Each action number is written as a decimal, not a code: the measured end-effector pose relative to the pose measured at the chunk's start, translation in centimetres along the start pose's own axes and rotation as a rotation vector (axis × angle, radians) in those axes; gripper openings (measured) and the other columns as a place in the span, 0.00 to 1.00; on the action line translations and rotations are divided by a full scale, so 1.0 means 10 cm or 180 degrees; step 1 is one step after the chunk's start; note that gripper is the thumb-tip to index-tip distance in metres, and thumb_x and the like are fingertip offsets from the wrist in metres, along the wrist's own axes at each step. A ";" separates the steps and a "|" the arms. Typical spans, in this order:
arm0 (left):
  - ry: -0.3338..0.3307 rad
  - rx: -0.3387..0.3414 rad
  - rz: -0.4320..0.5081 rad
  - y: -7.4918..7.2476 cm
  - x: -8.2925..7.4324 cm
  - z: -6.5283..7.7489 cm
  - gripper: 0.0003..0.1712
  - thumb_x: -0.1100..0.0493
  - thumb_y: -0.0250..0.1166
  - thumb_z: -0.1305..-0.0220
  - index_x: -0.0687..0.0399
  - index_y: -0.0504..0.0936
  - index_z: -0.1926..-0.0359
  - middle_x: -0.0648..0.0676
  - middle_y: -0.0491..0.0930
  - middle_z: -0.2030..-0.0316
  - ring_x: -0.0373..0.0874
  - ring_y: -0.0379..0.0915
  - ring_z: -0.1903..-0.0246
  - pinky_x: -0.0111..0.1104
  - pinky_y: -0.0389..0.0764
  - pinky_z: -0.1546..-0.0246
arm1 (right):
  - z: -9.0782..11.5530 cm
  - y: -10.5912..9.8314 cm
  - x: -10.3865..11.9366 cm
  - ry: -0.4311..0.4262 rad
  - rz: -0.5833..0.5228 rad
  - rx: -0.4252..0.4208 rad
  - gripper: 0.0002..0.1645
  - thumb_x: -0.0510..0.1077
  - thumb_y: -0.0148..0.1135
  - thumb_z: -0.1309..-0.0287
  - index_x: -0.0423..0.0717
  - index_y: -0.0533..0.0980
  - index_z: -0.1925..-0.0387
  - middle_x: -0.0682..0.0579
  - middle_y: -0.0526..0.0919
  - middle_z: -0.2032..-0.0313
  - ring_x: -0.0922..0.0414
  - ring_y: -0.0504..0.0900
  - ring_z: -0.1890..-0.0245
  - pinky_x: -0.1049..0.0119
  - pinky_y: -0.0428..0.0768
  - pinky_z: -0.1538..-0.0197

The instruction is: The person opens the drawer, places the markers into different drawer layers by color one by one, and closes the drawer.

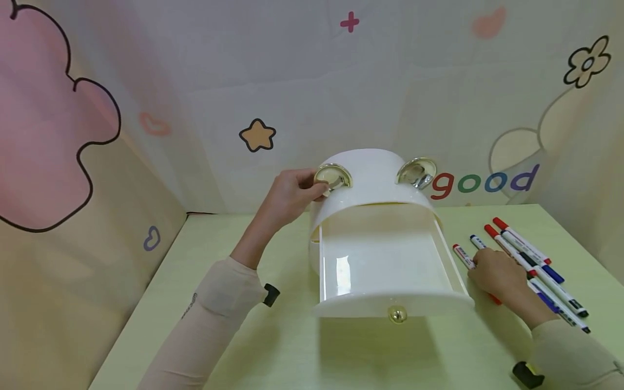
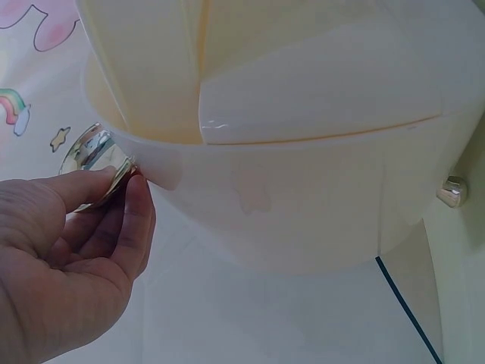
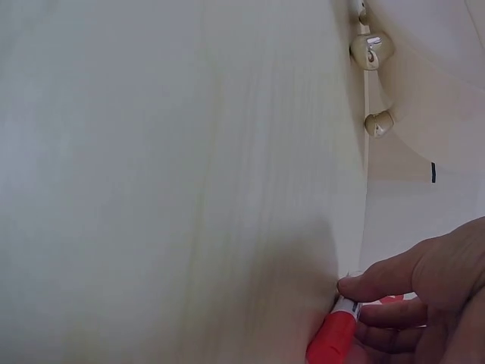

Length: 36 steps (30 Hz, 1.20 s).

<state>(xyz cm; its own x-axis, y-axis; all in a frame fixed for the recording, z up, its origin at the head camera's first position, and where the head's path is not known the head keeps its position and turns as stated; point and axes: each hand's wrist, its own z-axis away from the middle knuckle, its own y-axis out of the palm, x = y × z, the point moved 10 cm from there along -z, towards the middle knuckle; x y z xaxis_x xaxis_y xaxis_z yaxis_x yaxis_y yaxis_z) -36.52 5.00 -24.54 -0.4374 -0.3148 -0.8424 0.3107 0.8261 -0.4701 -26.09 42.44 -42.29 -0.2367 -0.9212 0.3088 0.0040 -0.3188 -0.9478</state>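
Observation:
A white rounded box with two gold ear-shaped pieces stands on the table. Its drawer, fronted by a gold knob, is pulled out with nothing visible inside. My left hand pinches the left gold ear between thumb and fingers, which the left wrist view shows closely. To the right of the box, my right hand is down at the table with its fingers around a red-capped marker. Part of that marker is hidden beneath the hand.
Several markers with red, blue and black caps lie right of my right hand. A blue-capped marker lies just beyond its fingers. Behind the pale green table hangs a patterned cloth.

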 end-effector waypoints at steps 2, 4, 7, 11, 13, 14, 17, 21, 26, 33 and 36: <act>-0.0007 0.0005 0.0004 0.00 0.00 0.00 0.12 0.63 0.65 0.28 0.63 0.86 0.47 0.58 0.85 0.57 0.47 0.83 0.59 0.38 0.84 0.52 | 0.00 0.01 0.00 0.0000 -0.0009 0.0009 0.13 0.38 0.57 0.41 0.30 0.80 0.63 0.39 0.78 0.71 0.43 0.75 0.70 0.49 0.73 0.71; -0.0016 0.0005 0.0010 0.00 0.00 0.00 0.12 0.63 0.65 0.28 0.63 0.86 0.48 0.57 0.85 0.57 0.47 0.84 0.59 0.38 0.84 0.52 | 0.01 0.02 0.00 0.0019 -0.0029 0.0039 0.14 0.38 0.56 0.41 0.29 0.80 0.62 0.39 0.78 0.71 0.42 0.75 0.70 0.49 0.72 0.71; -0.0026 -0.0004 0.0010 -0.01 0.00 0.01 0.11 0.62 0.65 0.28 0.62 0.86 0.49 0.57 0.86 0.58 0.46 0.84 0.59 0.39 0.84 0.52 | 0.02 0.01 -0.01 0.0023 -0.0072 0.0102 0.18 0.39 0.58 0.40 0.27 0.80 0.56 0.35 0.81 0.66 0.43 0.76 0.69 0.50 0.73 0.71; -0.0018 -0.0004 0.0011 0.00 0.00 0.01 0.11 0.62 0.65 0.28 0.62 0.86 0.49 0.57 0.86 0.57 0.46 0.84 0.59 0.39 0.84 0.52 | 0.05 -0.06 0.01 -0.0018 -0.0132 0.0137 0.24 0.41 0.61 0.39 0.24 0.78 0.49 0.30 0.82 0.58 0.45 0.78 0.69 0.52 0.76 0.72; -0.0016 -0.0004 -0.0007 0.00 0.00 0.00 0.12 0.62 0.65 0.28 0.62 0.86 0.48 0.57 0.86 0.57 0.46 0.84 0.59 0.39 0.84 0.52 | 0.07 -0.12 0.02 -0.0032 -0.0147 0.0133 0.25 0.42 0.63 0.39 0.24 0.78 0.49 0.29 0.82 0.57 0.45 0.78 0.69 0.54 0.77 0.73; -0.0017 -0.0003 -0.0010 0.00 0.01 0.00 0.12 0.62 0.65 0.28 0.62 0.86 0.48 0.57 0.85 0.57 0.46 0.84 0.59 0.39 0.84 0.52 | 0.08 -0.16 0.03 -0.0040 -0.0155 0.0122 0.25 0.42 0.64 0.40 0.24 0.78 0.50 0.29 0.82 0.58 0.46 0.78 0.69 0.55 0.78 0.74; -0.0022 -0.0004 -0.0021 0.00 0.01 0.00 0.12 0.62 0.65 0.28 0.62 0.86 0.48 0.57 0.86 0.57 0.46 0.84 0.59 0.39 0.84 0.52 | 0.11 -0.26 0.06 -0.0111 -0.0154 0.0081 0.24 0.42 0.65 0.40 0.23 0.78 0.51 0.31 0.83 0.59 0.45 0.79 0.67 0.56 0.79 0.73; -0.0007 0.0002 -0.0020 0.00 0.01 -0.01 0.13 0.63 0.65 0.28 0.64 0.86 0.47 0.58 0.86 0.57 0.46 0.84 0.60 0.39 0.84 0.53 | 0.18 -0.43 0.10 -0.0210 -0.0167 0.0007 0.24 0.42 0.66 0.40 0.23 0.77 0.51 0.33 0.83 0.61 0.44 0.79 0.66 0.53 0.80 0.71; 0.0002 0.0016 -0.0026 0.00 0.00 -0.01 0.13 0.63 0.65 0.28 0.64 0.85 0.47 0.58 0.86 0.57 0.47 0.84 0.60 0.40 0.84 0.53 | 0.28 -0.61 0.15 -0.0268 -0.0212 -0.0056 0.26 0.41 0.66 0.39 0.21 0.76 0.50 0.31 0.83 0.61 0.42 0.80 0.65 0.51 0.82 0.70; -0.0001 0.0020 0.0005 0.01 0.00 0.00 0.11 0.63 0.65 0.28 0.63 0.86 0.48 0.58 0.85 0.58 0.47 0.83 0.60 0.40 0.84 0.52 | 0.40 -0.85 0.21 -0.0364 -0.0325 -0.0173 0.28 0.42 0.67 0.37 0.19 0.74 0.48 0.30 0.82 0.59 0.39 0.81 0.62 0.49 0.85 0.64; -0.0004 0.0018 -0.0006 0.01 0.00 0.00 0.12 0.63 0.65 0.28 0.63 0.86 0.48 0.58 0.85 0.58 0.47 0.83 0.59 0.40 0.84 0.52 | 0.44 -0.94 0.21 -0.0356 -0.0379 -0.0222 0.29 0.42 0.68 0.36 0.19 0.74 0.47 0.30 0.82 0.59 0.41 0.80 0.63 0.53 0.86 0.65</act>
<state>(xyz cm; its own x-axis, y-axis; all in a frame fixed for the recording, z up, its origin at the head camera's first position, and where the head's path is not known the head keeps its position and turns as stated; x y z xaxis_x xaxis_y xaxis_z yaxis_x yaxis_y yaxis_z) -36.48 5.06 -24.55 -0.4369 -0.3170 -0.8418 0.3147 0.8228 -0.4732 -22.33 42.47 -32.40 -0.1219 -0.8981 0.4225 -0.0861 -0.4145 -0.9060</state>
